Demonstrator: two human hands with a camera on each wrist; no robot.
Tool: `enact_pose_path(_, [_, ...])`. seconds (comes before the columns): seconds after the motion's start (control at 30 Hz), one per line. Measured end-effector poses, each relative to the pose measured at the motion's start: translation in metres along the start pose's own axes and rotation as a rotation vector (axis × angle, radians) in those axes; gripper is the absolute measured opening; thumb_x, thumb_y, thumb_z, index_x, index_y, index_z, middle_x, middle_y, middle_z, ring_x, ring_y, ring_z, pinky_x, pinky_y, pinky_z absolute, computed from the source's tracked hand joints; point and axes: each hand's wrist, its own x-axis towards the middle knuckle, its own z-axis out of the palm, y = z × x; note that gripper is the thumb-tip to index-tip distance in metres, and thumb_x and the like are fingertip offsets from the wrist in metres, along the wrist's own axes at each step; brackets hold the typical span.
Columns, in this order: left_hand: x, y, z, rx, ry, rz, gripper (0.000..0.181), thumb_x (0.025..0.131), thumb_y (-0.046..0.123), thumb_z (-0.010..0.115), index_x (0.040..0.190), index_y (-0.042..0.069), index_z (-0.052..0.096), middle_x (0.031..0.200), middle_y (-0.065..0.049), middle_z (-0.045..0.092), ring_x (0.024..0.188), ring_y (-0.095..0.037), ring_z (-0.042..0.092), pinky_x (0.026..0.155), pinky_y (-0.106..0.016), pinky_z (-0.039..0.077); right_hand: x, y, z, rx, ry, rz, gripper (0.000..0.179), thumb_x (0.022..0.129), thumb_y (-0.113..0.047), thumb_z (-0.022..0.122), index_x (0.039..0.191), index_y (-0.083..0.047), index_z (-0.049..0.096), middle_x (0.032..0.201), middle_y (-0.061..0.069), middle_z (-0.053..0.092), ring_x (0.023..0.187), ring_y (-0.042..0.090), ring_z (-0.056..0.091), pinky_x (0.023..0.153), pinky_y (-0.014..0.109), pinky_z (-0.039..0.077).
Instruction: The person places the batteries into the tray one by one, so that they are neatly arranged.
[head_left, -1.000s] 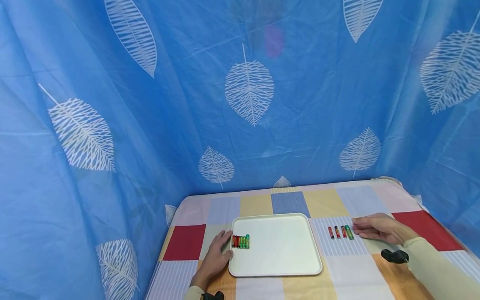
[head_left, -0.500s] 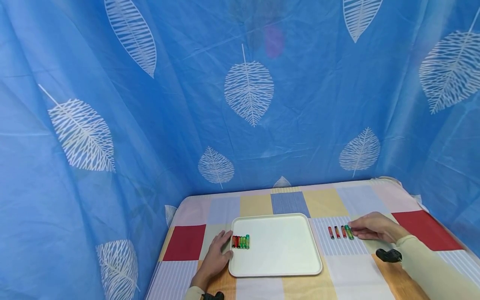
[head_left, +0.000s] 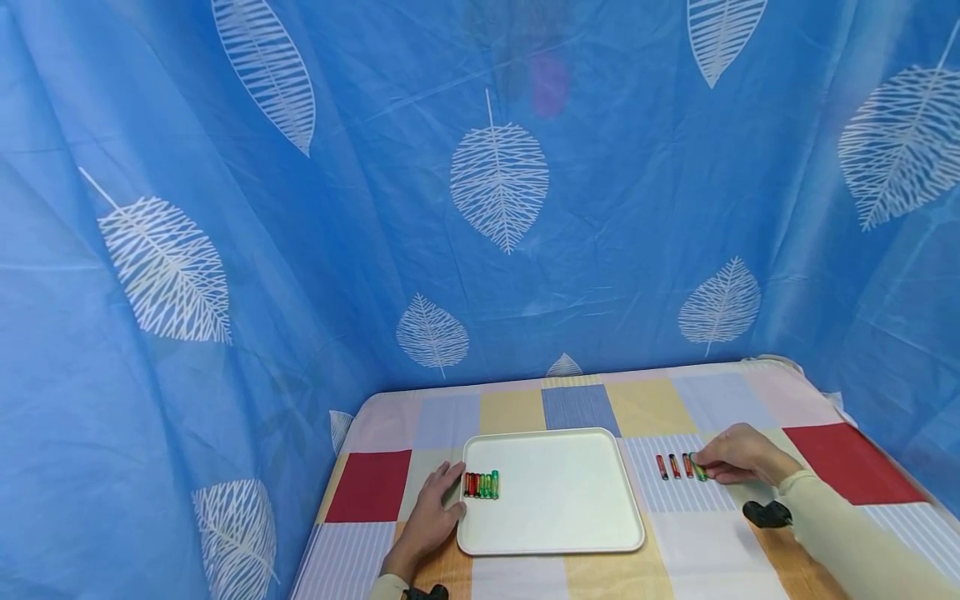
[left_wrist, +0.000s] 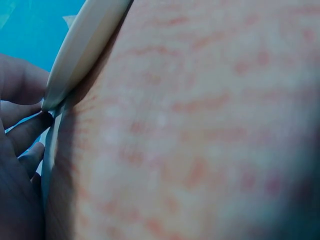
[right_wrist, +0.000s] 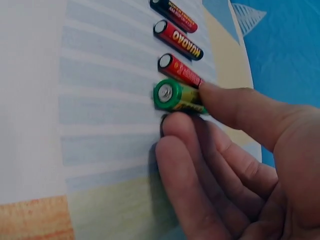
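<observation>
Evidently, the green battery (right_wrist: pixel 179 96) is pinched by the right hand (head_left: pixel 741 454).
It is found on a striped patch of the tablecloth (right_wrist: pixel 100 120), just beside the nearest red battery (right_wrist: pixel 179 70); whether the two touch cannot be told. A square grip across the barrel is advised, with any lift made straight up, so the neighbour is not nudged. Farther left, the tray (head_left: pixel 558 500) is touched at its edge by the left hand (head_left: pixel 432 512), fingers spread; light pressure is best there, lest the row of batteries (head_left: pixel 482 485) inside be jarred.
</observation>
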Motion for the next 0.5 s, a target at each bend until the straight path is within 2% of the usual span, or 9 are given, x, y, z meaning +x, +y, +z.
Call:
enact_pose_path(0.17, [0.0002, 0.0003, -0.0003, 0.002, 0.001, 0.004, 0.070, 0.091, 0.005, 0.070, 0.160, 0.007, 0.056, 0.172, -0.033, 0.036, 0.159, -0.068, 0.019, 0.124, -0.086, 0.016, -0.0030, -0.0073, 0.0040, -0.080, 0.018, -0.011, 0.019, 0.091, -0.016, 0.086, 0.087, 0.001, 0.077, 0.065, 0.002, 0.071, 0.054, 0.008, 0.065, 0.055, 0.023, 0.060])
enact_pose_path(0.33, [0.0008, 0.0004, -0.0008, -0.003, -0.006, 0.002, 0.070, 0.092, 0.004, 0.069, 0.160, 0.006, 0.055, 0.172, -0.034, 0.035, 0.159, -0.068, 0.019, 0.124, -0.086, 0.016, -0.0050, -0.0100, 0.0059, -0.105, 0.027, -0.037, 0.015, 0.090, -0.013, 0.084, 0.083, -0.002, 0.076, 0.064, 0.002, 0.071, 0.054, 0.008, 0.064, 0.054, 0.024, 0.059])
enact_pose_path(0.5, [0.0012, -0.0001, -0.0008, 0.003, -0.011, -0.002, 0.069, 0.092, 0.005, 0.069, 0.160, 0.006, 0.056, 0.172, -0.034, 0.035, 0.159, -0.068, 0.019, 0.124, -0.086, 0.017, -0.0049, -0.0019, 0.0017, -0.085, 0.013, -0.044, 0.018, 0.094, -0.016, 0.079, 0.090, 0.001, 0.076, 0.069, 0.003, 0.070, 0.059, 0.012, 0.066, 0.059, 0.025, 0.061])
